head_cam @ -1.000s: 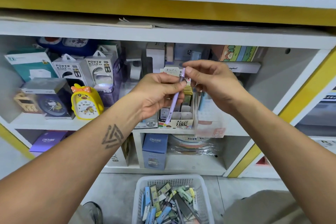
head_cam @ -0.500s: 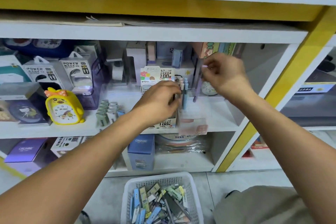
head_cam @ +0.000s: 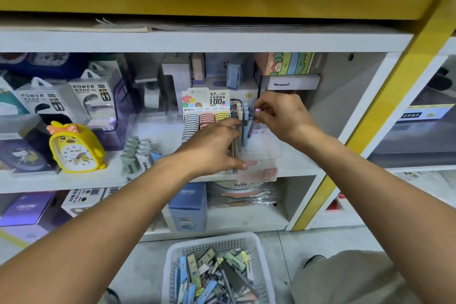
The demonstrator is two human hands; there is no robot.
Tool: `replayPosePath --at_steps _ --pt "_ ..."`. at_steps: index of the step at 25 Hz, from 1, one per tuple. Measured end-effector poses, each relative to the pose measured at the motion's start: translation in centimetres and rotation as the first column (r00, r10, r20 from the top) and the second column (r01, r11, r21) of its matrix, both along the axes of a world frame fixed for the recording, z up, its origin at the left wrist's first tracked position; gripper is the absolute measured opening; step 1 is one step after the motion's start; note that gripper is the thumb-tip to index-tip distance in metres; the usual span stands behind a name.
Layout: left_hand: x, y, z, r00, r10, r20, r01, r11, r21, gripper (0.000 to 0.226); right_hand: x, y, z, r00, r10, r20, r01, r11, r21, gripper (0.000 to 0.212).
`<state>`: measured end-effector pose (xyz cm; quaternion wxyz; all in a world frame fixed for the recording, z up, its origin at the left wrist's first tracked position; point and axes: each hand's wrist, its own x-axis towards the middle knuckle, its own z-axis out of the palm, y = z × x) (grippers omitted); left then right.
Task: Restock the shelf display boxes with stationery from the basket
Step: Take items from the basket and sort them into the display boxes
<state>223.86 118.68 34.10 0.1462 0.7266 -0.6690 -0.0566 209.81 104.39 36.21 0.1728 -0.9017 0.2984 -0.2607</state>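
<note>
1. Both hands work at mid-shelf. We see the left hand (head_cam: 214,148) wrapped round the front edge of a clear display box (head_cam: 261,153), thumb low on its front and fingers up beside the pens.
2. We see the right hand (head_cam: 278,113) pinching the top of a lilac pen (head_cam: 257,112) between thumb and fingertips; most of the barrel is hidden or blurred.
3. Upright pens (head_cam: 244,126) (blue and cream among them) stand in the clear box, just left of the lilac one.
4. A lead-refill display box (head_cam: 206,116), marked 0.7 HB, touches the clear box on its left, with rows of grey, pink and yellow caps.
5. On the floor below sits a white basket (head_cam: 172,269) of mixed stationery.
6. We note a yellow duck alarm clock (head_cam: 74,148) well to the left on the same shelf.
</note>
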Motion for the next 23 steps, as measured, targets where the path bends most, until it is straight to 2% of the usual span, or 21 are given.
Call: replayPosePath --at_steps 2,4,7,9,11,13,15,17,18,19,21,23 --pt "0.0 -0.1 -0.2 1.0 0.004 0.022 -0.004 1.0 0.002 0.075 0.2 -0.1 -0.1 1.0 -0.003 -0.022 0.002 1.0 -0.02 0.011" --pt "-0.2 -0.2 -0.4 1.0 0.007 0.025 -0.007 1.0 -0.021 0.073 0.5 -0.2 -0.2 0.998 -0.005 -0.061 -0.003 0.992 -0.128 0.018" --pt "-0.6 -0.4 -0.6 0.999 0.002 -0.039 -0.004 0.998 -0.062 0.072 1.0 0.1 -0.9 0.972 -0.052 -0.227 -0.01 0.965 -0.262 0.037" --pt "-0.6 -0.4 -0.8 0.999 0.006 -0.04 -0.009 0.998 -0.066 0.073 1.2 0.1 -1.1 0.938 -0.084 -0.335 0.001 0.97 -0.241 0.051" --pt "-0.5 -0.2 -0.7 0.999 0.015 -0.033 -0.017 0.998 -0.061 0.074 1.1 0.4 -1.0 0.924 -0.072 -0.377 0.006 0.985 -0.172 0.063" --pt "-0.5 0.3 -0.5 0.998 0.005 -0.065 -0.009 0.997 -0.072 0.073 0.8 0.9 -0.6 0.953 -0.078 -0.293 0.054 0.994 -0.09 0.066" --pt "-0.5 1.4 -0.2 0.999 -0.009 -0.05 0.003 0.993 -0.116 0.061 0.3 2.1 -0.1 0.991 -0.107 -0.077 0.102 0.992 -0.071 0.051" --pt "-0.4 3.2 0.1 1.0 0.022 -0.006 -0.023 0.982 -0.188 0.036 -0.3 4.7 0.5 0.995 -0.033 0.098 0.041 0.996 -0.077 0.032" --pt "-0.2 4.1 0.2 0.998 0.058 -0.004 -0.057 0.978 -0.199 0.026 -0.5 6.2 0.5 0.994 0.04 0.1 -0.031 0.996 -0.083 0.028" --pt "0.0 5.1 -0.1 0.996 0.093 -0.001 -0.091 0.98 -0.179 0.022 -0.7 7.8 0.1 0.991 0.123 0.049 -0.119 0.99 -0.077 0.027" --pt "0.2 7.0 -1.4 0.991 0.128 0.027 -0.127 0.991 -0.045 0.019 -0.6 10.9 -2.2 0.956 0.256 -0.145 -0.259 0.966 0.0 0.027" --pt "0.0 8.5 -4.5 0.994 0.103 0.041 -0.109 0.977 0.181 0.018 -0.3 13.1 -6.1 0.851 0.329 -0.41 -0.32 0.943 0.091 0.026"
